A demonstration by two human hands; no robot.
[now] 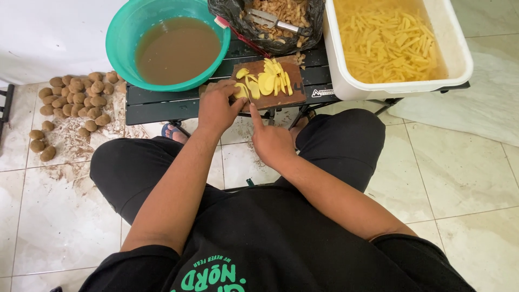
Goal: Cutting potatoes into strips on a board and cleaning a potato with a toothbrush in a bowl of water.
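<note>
Left hand [217,108] pressed down on a potato piece [241,91] at the cutting board's [294,93] nine o'clock edge, fingers curled over it. Right hand [270,141] gripped a knife, blade barely visible, forefinger extended toward the slices [267,82]. Teal basin [120,32] of brown water sat at eleven o'clock.

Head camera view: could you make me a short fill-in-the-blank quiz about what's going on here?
1. The left hand presses potato slices on a small ___ cutting board.
2. The teal basin holds ___ water.
3. Unpeeled potatoes lie piled on the ___.
4. The white tub holds potato ___ in water.

Answers: wooden; brown; floor; sticks
</note>
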